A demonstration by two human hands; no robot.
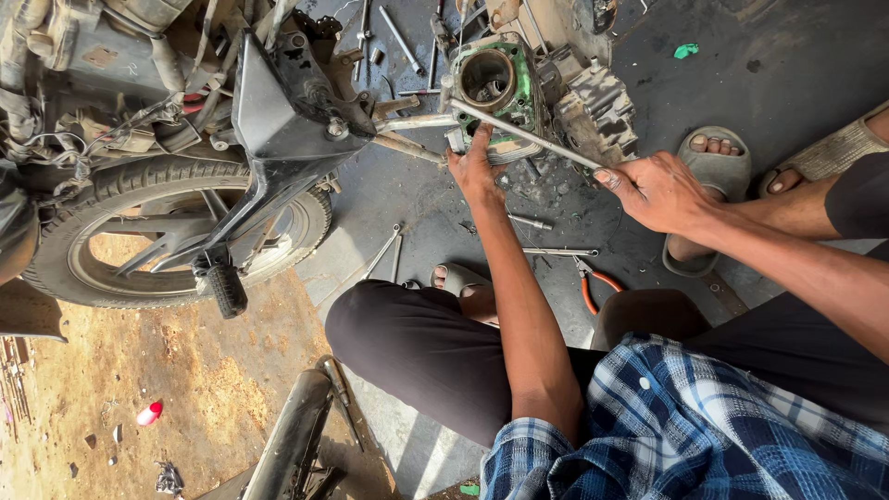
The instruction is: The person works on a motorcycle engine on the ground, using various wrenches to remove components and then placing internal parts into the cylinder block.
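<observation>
Head view: the right hand (pixel 659 190) grips a long metal rod (pixel 528 136) lying across the engine block (pixel 537 93). The left hand (pixel 474 171) presses its fingers on the engine's near edge, right of the motorcycle wheel (pixel 176 231).

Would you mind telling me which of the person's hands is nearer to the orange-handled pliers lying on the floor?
Right. The right hand grips the end of the long metal rod more or less above the orange-handled pliers. The left hand rests on the engine block, farther to their left.

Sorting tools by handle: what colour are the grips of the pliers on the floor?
Orange, on the pliers, seen in the head view.
</observation>
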